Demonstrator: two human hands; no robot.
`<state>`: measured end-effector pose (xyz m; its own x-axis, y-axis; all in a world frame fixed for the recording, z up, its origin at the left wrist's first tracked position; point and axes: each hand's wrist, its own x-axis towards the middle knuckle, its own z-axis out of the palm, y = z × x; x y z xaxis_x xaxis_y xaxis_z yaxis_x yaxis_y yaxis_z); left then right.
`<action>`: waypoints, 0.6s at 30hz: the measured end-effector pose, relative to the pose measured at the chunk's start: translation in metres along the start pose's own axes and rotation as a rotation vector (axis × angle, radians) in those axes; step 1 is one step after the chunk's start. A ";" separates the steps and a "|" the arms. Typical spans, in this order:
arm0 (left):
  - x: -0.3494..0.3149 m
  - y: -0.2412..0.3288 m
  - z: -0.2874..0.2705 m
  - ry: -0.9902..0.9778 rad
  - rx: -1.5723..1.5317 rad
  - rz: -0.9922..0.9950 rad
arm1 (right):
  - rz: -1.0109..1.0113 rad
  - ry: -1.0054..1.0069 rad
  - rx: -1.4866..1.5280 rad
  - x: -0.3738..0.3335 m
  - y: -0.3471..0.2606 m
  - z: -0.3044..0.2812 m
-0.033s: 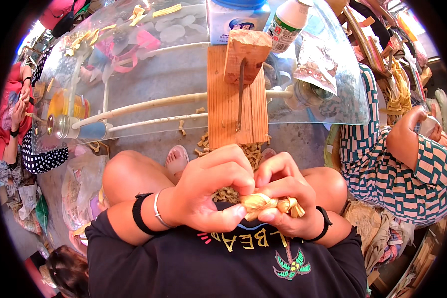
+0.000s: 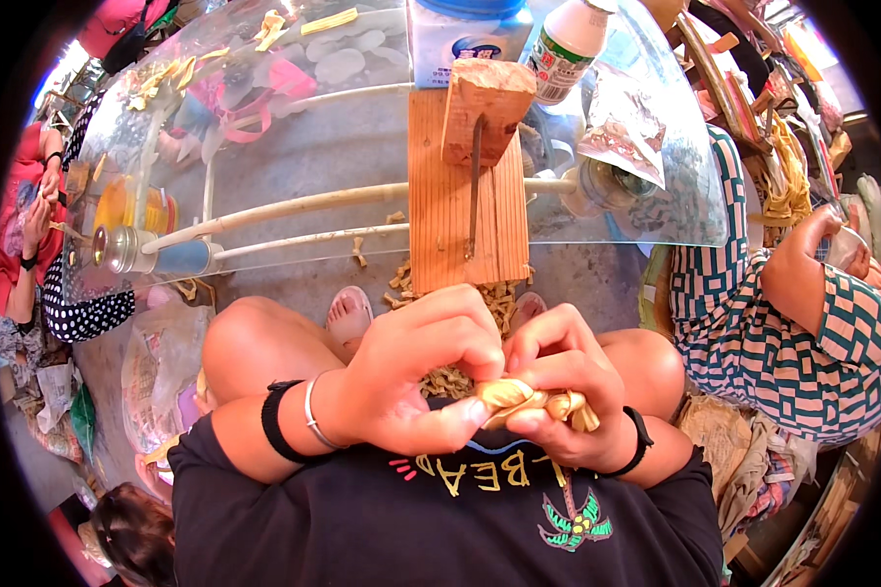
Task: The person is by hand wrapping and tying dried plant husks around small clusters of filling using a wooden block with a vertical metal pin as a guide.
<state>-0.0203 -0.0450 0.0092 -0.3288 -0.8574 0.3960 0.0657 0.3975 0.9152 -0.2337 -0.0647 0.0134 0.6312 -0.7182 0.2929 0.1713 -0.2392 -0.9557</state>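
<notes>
Close in front of my shirt, both hands work on a soft, pale yellow strip [image 2: 505,394] that is twisted and folded like a knot; I cannot make out its material. My left hand [image 2: 416,367] pinches its left end between thumb and bent fingers. My right hand [image 2: 578,377] wraps around the right part, thumb underneath, with a folded loop showing past the fingers. The two hands nearly touch. Below and behind them, partly hidden, lies a heap of small tan knotted pieces [image 2: 447,383] between my legs.
Ahead, a wooden board [image 2: 436,220] with an upright block [image 2: 489,88] and a thin metal rod [image 2: 475,186] juts over the edge of a glass table [image 2: 313,137]. A blue-lidded tub [image 2: 465,44] and white bottle [image 2: 570,49] stand behind. People sit at left and right.
My right fingers have shifted slightly, and the strip has turned a little between both hands. Everything else stays in place.
</notes>
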 end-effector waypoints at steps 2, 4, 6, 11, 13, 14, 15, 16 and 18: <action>-0.002 -0.002 0.003 0.021 -0.050 -0.078 | -0.053 0.049 -0.209 -0.001 -0.002 0.005; -0.002 0.000 0.003 0.040 -0.053 -0.129 | -0.148 0.087 -0.417 0.005 0.001 0.008; -0.005 0.000 0.006 0.087 -0.047 -0.174 | -0.166 0.101 -0.569 0.006 0.000 0.010; -0.003 0.006 0.014 0.156 0.127 -0.203 | -0.158 0.116 -0.678 0.010 0.000 0.010; 0.000 0.010 0.015 0.135 0.358 -0.067 | -0.164 0.119 -0.703 0.009 0.001 0.010; 0.001 0.013 0.017 0.152 0.432 0.007 | -0.170 0.152 -0.703 0.009 0.002 0.011; 0.002 0.018 0.021 0.172 0.507 0.080 | -0.177 0.183 -0.703 0.009 0.001 0.012; 0.001 0.021 0.025 0.192 0.580 0.155 | -0.184 0.213 -0.703 0.009 0.000 0.014; -0.004 0.024 0.028 0.166 0.613 0.310 | -0.210 0.234 -0.649 0.007 0.001 0.012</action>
<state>-0.0440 -0.0227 0.0274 -0.2300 -0.6938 0.6824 -0.4255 0.7023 0.5707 -0.2199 -0.0619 0.0144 0.4432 -0.7184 0.5361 -0.2585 -0.6751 -0.6910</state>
